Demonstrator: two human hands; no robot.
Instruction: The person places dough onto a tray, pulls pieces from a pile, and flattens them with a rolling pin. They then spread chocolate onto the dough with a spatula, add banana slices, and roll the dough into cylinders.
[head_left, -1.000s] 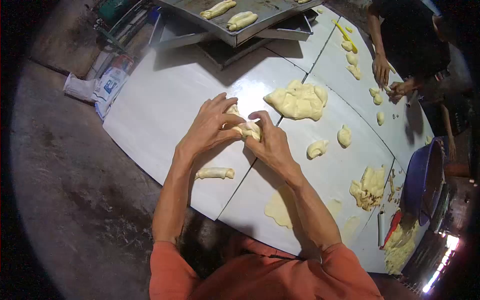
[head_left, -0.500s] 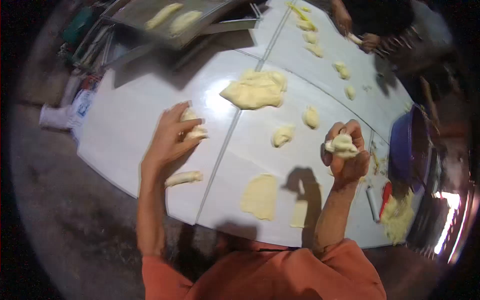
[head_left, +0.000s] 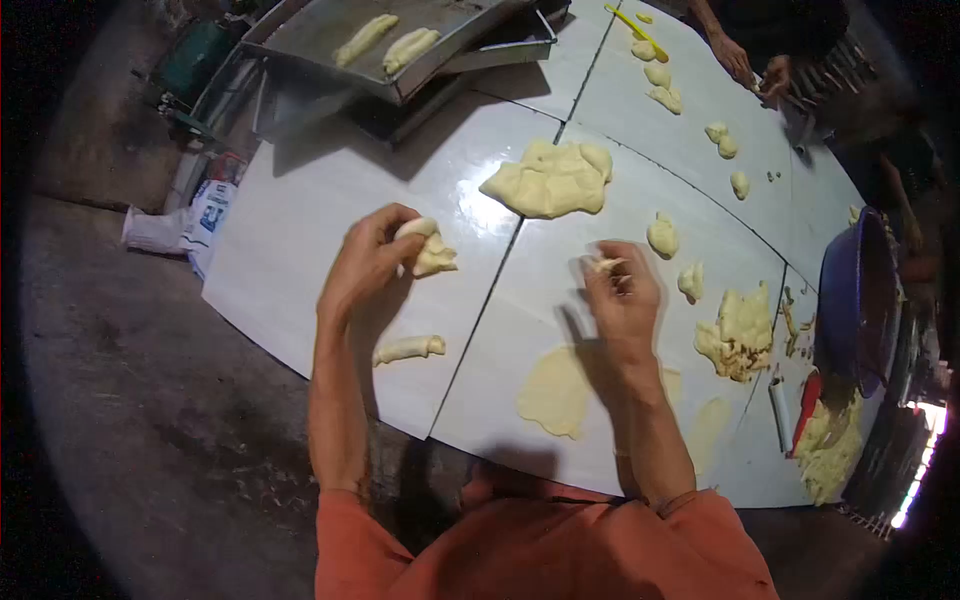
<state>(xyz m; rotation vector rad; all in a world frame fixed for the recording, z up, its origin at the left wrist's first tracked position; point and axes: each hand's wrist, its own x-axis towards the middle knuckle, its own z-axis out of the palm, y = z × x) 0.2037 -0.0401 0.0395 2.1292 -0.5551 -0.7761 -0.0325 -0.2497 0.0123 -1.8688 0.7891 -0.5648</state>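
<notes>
My left hand (head_left: 372, 255) is closed on a soft, pale piece of dough (head_left: 435, 258), thumb on one side and fingers on the other. My right hand (head_left: 625, 300) is slightly blurred, its fingers curled around a small bit of dough (head_left: 606, 265), most of it hidden. Just right of that hand lies a dough lump (head_left: 691, 282), with another lump (head_left: 662, 236) above it. A rolled dough stick (head_left: 409, 348) rests below my left hand. Flattened dough (head_left: 553, 392) lies in front of me, and a big dough mass (head_left: 555, 180) sits farther up the table.
Metal trays (head_left: 400, 85) stand at the upper left, the top one holding two dough rolls (head_left: 410, 50). At the right are a purple basin (head_left: 845, 300), a rolling pin (head_left: 780, 412), a red-handled tool (head_left: 805, 415) and brown-stained dough (head_left: 740, 335). Another person's hands (head_left: 755, 72) work across the table.
My right hand has left a dough lump on the table and moved left to another piece. My left hand now grips its dough between thumb and fingers. The view has shifted.
</notes>
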